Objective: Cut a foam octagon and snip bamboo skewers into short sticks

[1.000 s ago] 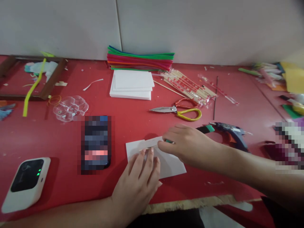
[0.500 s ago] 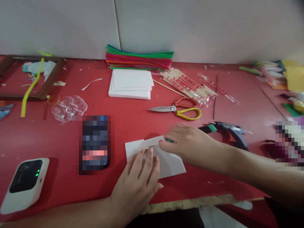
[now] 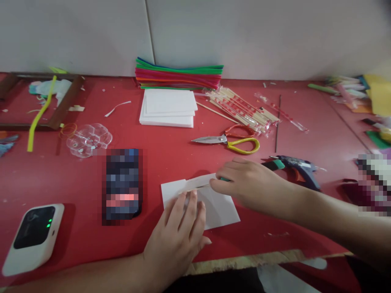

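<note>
A white sheet [image 3: 221, 211] lies on the red table in front of me. My left hand [image 3: 180, 232] rests on it, fingers stretched out and pressing down. Under the fingertips runs a thin pale stick [image 3: 192, 190], mostly covered. My right hand [image 3: 246, 181] is closed around a green and black utility knife [image 3: 277, 164]; its narrow blade slants left along the stick, touching or just over the sheet. The palm hides most of the knife's handle.
Scissors [image 3: 241, 143] and a glue gun [image 3: 301, 169] lie beyond my right hand. White sheets [image 3: 169, 108], pipe cleaners [image 3: 180, 75] and wrapped wooden sticks [image 3: 241, 110] sit at the back. Left are a phone [image 3: 122, 183], a white device [image 3: 33, 240] and a clear palette [image 3: 89, 140].
My right hand has slid slightly to the right with the knife, along the stick. My left hand has stayed in place on the sheet.
</note>
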{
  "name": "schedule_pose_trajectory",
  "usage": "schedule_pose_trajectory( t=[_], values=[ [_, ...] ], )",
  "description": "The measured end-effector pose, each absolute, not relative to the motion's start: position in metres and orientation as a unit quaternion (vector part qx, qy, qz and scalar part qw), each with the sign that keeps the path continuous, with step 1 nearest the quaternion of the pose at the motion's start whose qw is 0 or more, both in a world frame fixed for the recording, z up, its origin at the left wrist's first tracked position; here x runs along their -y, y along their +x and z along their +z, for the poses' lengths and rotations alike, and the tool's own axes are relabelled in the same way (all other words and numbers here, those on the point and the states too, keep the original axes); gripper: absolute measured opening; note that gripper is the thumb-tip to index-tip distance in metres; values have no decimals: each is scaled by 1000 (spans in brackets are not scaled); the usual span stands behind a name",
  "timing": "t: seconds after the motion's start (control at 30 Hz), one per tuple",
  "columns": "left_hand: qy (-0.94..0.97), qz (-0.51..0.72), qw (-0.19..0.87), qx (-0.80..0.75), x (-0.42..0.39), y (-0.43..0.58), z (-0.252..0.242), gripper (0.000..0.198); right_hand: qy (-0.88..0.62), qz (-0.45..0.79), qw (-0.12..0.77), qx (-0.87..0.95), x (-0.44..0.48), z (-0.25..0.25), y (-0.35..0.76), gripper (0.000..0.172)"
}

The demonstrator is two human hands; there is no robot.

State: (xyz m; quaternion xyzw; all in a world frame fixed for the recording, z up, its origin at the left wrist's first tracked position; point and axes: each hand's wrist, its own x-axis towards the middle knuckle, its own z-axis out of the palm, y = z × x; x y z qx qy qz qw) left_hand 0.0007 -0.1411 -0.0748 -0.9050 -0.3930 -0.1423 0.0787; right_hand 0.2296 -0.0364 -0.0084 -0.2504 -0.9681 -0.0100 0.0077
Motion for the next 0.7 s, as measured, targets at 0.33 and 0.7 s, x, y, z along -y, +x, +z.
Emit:
schedule_pose_trajectory(
  t=[0.33, 0.7],
  values=[
    [-905, -143, 74, 394, 141, 2, -75, 58, -253, -12, -10, 967, 36, -4, 233, 28],
    [-906, -142, 72, 393, 141, 1, -76, 58, -250, -17, -12, 968, 35, -2, 235, 29]
  ],
)
